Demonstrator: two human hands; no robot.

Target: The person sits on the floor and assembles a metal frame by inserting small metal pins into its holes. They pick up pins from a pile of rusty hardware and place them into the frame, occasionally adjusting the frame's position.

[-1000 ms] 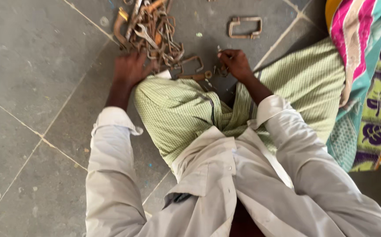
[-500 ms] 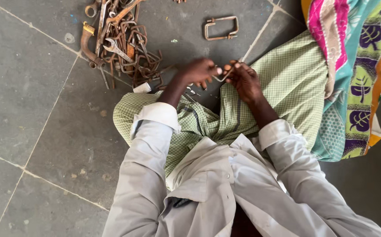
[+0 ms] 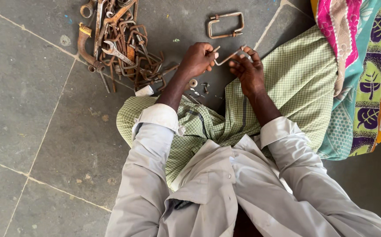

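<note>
Rusty metal marks the U-shaped clamp, a thin bent rod held just above the grey stone floor, in front of the person's green checked cloth. Left hand pinches one end with curled fingers, wrist bent inward; right hand grips the other end, fingers closed round it. Left of the clamp lies a pile of rusty tools; beyond it, a rectangular bracket.

A heap of rusty clamps and spanners lies on the grey stone-tile floor. A closed rectangular clamp sits apart near it. A bright patterned cloth lies alongside. Small washers rest between.
</note>
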